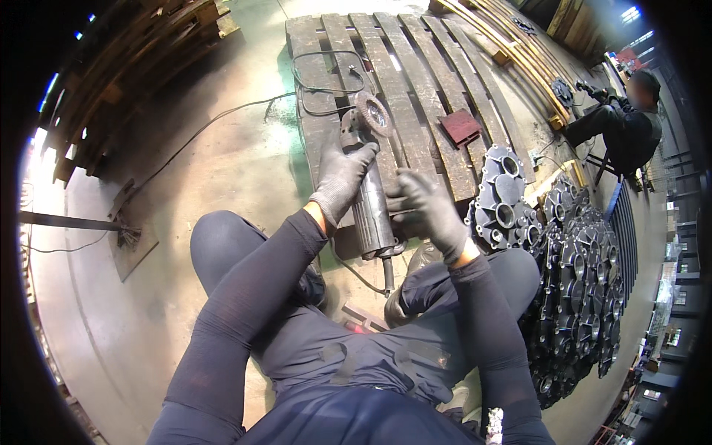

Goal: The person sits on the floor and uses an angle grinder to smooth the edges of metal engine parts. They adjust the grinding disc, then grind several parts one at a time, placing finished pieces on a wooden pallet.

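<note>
An angle grinder (373, 216) stands tilted in front of me, its round disc (373, 115) at the far end. My left hand (343, 178), in a grey glove, is wrapped round the grinder just below its head. My right hand (436, 213), also gloved, is beside the right of the grinder's body with its fingers apart and partly bent. Whether its fingertips touch the body I cannot tell. From the grinder's lower end a dark cord (389, 276) comes out between my knees.
A wooden pallet (415, 81) lies ahead, bearing a looped cable (326, 90) and a reddish-brown block (460, 127). Ribbed dark metal castings (578, 289) are stacked at my right. A seated person (630, 126) is at the far right. More pallets (141, 67) stand far left.
</note>
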### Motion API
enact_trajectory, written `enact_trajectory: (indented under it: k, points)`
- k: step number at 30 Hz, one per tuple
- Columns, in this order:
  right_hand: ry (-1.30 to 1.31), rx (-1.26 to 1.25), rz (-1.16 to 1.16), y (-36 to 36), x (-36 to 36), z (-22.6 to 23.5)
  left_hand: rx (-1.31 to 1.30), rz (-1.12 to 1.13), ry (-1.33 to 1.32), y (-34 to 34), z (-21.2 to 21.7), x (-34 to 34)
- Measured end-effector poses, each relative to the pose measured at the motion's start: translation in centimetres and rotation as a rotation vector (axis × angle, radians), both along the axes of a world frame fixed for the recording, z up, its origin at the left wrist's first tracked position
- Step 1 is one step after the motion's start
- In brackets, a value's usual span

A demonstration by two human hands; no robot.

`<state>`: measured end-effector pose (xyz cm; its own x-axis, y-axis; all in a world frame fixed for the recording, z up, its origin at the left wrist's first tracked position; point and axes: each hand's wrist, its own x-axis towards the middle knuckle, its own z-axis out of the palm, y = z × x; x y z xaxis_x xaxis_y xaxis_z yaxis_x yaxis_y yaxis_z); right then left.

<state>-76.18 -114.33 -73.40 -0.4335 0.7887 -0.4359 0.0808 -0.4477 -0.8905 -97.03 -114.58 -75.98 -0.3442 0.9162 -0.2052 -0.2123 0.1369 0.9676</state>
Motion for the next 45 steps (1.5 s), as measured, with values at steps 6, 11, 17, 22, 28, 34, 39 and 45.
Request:
enact_trajectory:
  k: [6, 11, 17, 22, 28, 34, 39, 45]
  points:
    - [0.177, 0.101, 0.068, -3.4, -3.0, -2.4, 0.143, 0.009, 0.173, -0.4, 1.0, 2.0]
    - [0.179, 0.054, -0.016, -2.6, -0.3, -1.1, 0.107, -0.1, 0.184, -0.4, 2.3, 4.0]
    - [0.315, -0.104, -0.056, 0.7, 2.3, -2.0, -0.161, -0.319, 0.057, 2.3, 1.3, 3.4]
    - [0.208, -0.082, -0.177, 5.6, 1.9, -6.6, -0.421, -0.539, -0.18, 5.3, -2.6, 5.7]
    - [-0.034, 0.095, -0.05, 10.5, 0.0, -17.9, -0.47, -0.409, -0.213, 12.3, -11.8, 4.4]
    - [-0.453, -0.07, 0.72, 25.6, 0.6, -11.4, -0.439, -0.51, 0.323, 17.9, -17.2, -1.1]
    - [-0.476, 0.165, 0.312, 39.2, -2.0, -12.8, -0.405, -0.742, 0.61, 22.6, -19.9, -5.3]
    - [-0.666, 0.391, 0.379, 50.5, -7.8, -21.7, -0.329, -1.074, 1.07, 28.0, -19.0, -9.7]
